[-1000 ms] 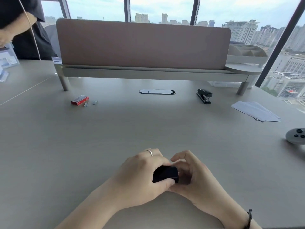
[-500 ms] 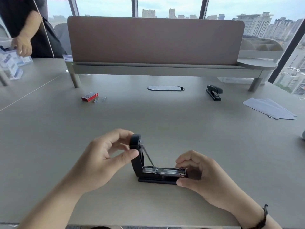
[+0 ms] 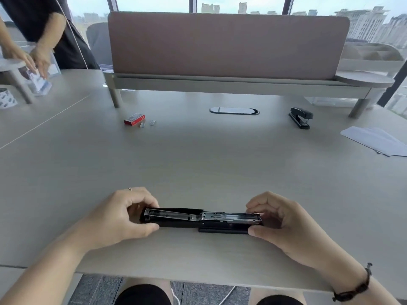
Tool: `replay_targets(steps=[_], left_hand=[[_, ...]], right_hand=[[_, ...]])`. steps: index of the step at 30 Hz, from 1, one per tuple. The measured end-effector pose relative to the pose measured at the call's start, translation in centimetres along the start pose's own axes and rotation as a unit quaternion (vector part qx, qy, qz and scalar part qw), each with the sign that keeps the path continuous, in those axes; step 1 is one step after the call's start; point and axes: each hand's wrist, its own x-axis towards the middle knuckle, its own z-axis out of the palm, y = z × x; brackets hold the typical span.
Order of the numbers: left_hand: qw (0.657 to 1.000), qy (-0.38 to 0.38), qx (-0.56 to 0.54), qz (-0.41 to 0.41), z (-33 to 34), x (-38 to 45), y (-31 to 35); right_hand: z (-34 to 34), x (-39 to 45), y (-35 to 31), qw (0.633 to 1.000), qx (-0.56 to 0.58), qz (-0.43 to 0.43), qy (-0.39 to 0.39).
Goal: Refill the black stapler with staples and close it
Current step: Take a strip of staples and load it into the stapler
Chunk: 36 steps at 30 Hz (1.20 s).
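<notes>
A black stapler point(image 3: 201, 219) lies near the table's front edge, folded fully open and flat, its metal staple channel facing up. My left hand point(image 3: 120, 213) grips the lid end on the left. My right hand point(image 3: 278, 219) holds the base end on the right, thumb under the tip. Far back on the left a red staple box point(image 3: 134, 119) rests on the table, with two short strips of loose staples point(image 3: 147, 123) just to its right.
A second black stapler point(image 3: 300, 117) sits shut at the back right, near a stack of white paper point(image 3: 374, 140). A desk divider shelf point(image 3: 226, 81) spans the back. Another person point(image 3: 39, 29) handles a clear box at the far left.
The stapler's lid has swung from upright down to the left until the stapler lies flat open. My left hand followed it down; my right hand stayed on the base end.
</notes>
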Motion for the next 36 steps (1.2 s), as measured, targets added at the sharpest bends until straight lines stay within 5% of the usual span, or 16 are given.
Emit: replay_targets(steps=[8,14,18,27,32,36], left_hand=[[1.000,0.005,-0.011,0.006,0.1,0.2,-0.5],[0.990,-0.015,-0.143,0.006,-0.8,1.4,-0.1],[0.988,0.069,-0.140,-0.009,-1.4,4.1,0.6],[0.979,0.182,-0.036,-0.087,-2.4,12.4,-2.5],[0.945,0.293,0.035,-0.139,-4.7,15.2,-6.1],[0.918,0.357,-0.028,-0.172,-5.8,16.5,-9.1]], right_hand=[[0.0,0.0,0.1,1.000,0.008,-0.002,0.007],[-0.4,0.4,-1.4,0.998,0.059,-0.010,0.013],[-0.8,2.8,-3.8,0.995,0.088,-0.024,0.044],[4.5,17.9,-7.8,0.999,-0.045,-0.004,0.014],[10.1,25.8,-8.8,0.997,-0.068,-0.014,0.037],[14.0,31.1,-9.6,0.987,-0.148,-0.053,0.026]])
